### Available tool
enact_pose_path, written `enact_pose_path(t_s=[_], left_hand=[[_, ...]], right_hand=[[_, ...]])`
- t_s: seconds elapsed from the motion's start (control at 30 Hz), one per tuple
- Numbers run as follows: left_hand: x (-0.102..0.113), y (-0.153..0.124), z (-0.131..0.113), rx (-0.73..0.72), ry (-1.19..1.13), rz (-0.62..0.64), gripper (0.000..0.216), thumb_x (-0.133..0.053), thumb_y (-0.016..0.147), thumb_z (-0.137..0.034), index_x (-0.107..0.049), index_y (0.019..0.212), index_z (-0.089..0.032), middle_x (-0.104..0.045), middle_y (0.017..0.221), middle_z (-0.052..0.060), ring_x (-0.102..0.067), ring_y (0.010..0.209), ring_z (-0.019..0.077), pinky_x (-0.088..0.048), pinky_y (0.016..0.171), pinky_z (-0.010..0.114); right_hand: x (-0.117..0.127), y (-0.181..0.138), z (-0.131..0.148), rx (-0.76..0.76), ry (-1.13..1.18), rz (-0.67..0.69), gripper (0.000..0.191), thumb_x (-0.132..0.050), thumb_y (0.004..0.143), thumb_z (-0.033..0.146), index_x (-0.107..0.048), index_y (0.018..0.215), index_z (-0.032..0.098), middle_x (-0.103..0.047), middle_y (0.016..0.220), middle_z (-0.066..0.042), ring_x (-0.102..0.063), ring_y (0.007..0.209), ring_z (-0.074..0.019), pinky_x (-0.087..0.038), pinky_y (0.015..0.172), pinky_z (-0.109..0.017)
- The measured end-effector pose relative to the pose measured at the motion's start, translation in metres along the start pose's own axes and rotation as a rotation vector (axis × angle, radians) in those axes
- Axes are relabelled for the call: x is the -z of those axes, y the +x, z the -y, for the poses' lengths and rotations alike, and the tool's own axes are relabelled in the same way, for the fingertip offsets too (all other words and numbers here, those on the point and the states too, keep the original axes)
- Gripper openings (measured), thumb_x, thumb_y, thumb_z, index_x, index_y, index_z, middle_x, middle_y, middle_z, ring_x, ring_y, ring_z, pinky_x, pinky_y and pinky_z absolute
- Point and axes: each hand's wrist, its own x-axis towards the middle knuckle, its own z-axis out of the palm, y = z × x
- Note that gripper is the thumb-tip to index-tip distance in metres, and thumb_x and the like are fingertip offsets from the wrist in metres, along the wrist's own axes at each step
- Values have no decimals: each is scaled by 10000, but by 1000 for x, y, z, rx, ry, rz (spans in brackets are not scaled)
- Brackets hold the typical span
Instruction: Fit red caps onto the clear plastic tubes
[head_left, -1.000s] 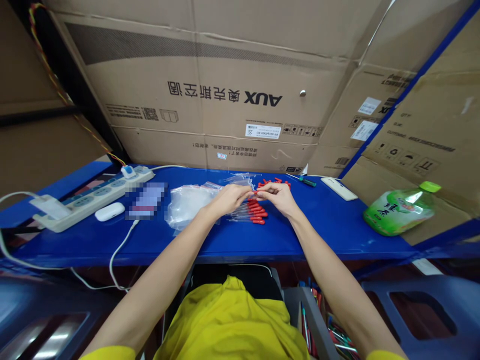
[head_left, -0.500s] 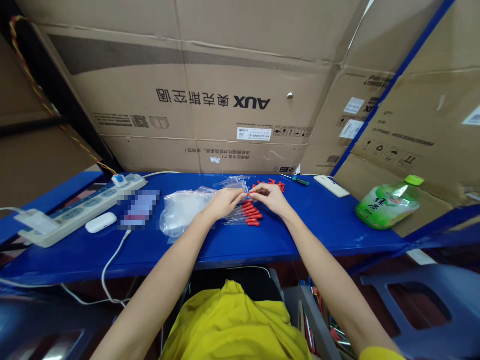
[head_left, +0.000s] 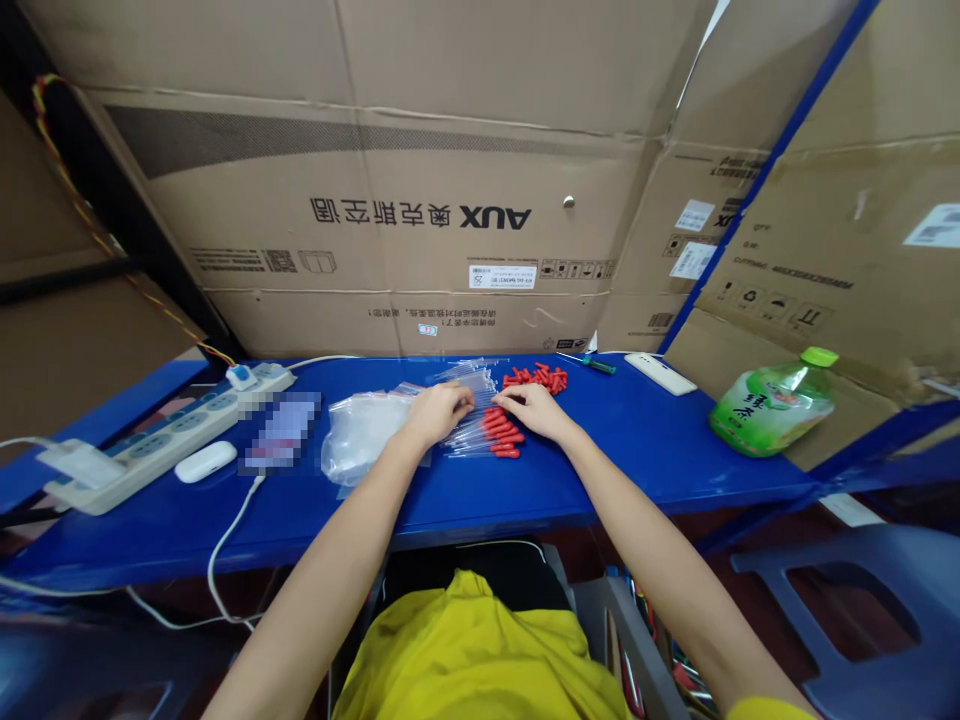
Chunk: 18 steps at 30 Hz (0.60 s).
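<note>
My left hand (head_left: 442,410) is over the thin clear tubes, its fingers curled together. Whatever its fingertips may hold is too small to make out. Across a small gap, my right hand (head_left: 536,408) pinches thumb and forefinger at the top of a row of droppers with red bulbs (head_left: 504,436). I cannot tell whether a dropper is in that pinch. The droppers' clear stems (head_left: 466,440) point left. Loose clear tubes (head_left: 474,375) lie just beyond my hands. A pile of loose red rubber bulbs (head_left: 541,378) sits behind my right hand.
Clear plastic bags (head_left: 360,435) lie left of my left hand. Farther left are a phone (head_left: 285,430), a white case (head_left: 205,462) and a power strip (head_left: 180,430). A screwdriver (head_left: 596,364), a white phone-like slab (head_left: 660,373) and a green tea bottle (head_left: 772,408) are on the right.
My hands have come apart. They met over a red bulb before; now the left has drawn left and the right rests nearer the dropper row. The view has shifted slightly.
</note>
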Motion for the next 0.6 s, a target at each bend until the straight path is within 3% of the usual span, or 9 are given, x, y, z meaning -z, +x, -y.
enact_pose_path(t_s=[0.1,0.23,0.4,0.6], left_hand=[[-1,1,0,3,16,3,137,-616,977,-242,-752,963,-231,-745,987,56,-691,909,213,-471,741,271],[-3,1,2,10,17,-9,121,-634,968,-247,-755,966,-236,-748,1001,52,-695,936,220,-476,748,277],[-2,1,2,-6,11,-21,126,-632,971,-257,-754,959,-230,-750,982,45,-688,915,212,-473,739,274],[-2,1,0,7,5,-22,117,-643,976,-271,-751,972,-224,-738,985,56,-683,912,219,-487,764,291]], right_hand=[[2,0,-3,2,-96,-46,227,-615,987,266,-831,982,196,-824,915,-52,-734,805,-209,-522,785,-314],[4,1,-12,-54,-203,-93,173,-697,886,134,-831,982,186,-780,775,-34,-704,706,-195,-518,759,-305],[3,1,-15,-66,-266,-73,99,-763,860,140,-829,906,198,-783,788,-46,-712,730,-207,-510,755,-306],[5,-1,-12,-16,-312,-50,86,-721,901,137,-774,890,203,-764,808,-36,-690,744,-190,-481,733,-286]])
